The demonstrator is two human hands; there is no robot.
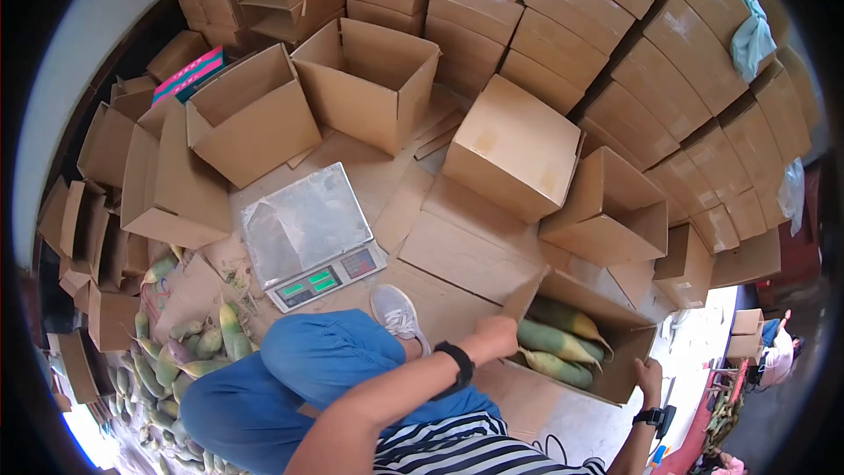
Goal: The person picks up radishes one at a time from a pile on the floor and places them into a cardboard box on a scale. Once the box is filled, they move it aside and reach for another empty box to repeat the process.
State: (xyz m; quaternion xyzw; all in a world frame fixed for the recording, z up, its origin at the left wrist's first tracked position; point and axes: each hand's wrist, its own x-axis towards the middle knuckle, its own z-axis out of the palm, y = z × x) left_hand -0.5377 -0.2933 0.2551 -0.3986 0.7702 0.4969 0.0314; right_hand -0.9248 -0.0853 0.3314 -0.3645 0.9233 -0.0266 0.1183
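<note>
A cardboard box stands open in front of me, with several long green radishes lying inside it. My left hand is closed on the box's left edge, its fingertips partly hidden. On the opposite side, my right hand grips the right edge near the front corner. The radishes lie between both hands, touched by neither. To the left of the box is a flat digital scale with lit green displays and a bare metal plate.
Loose green radishes are heaped on the floor at left. Open boxes stand around the scale, and a closed box sits beyond my box. Stacked cartons line the back. Another person is at far right.
</note>
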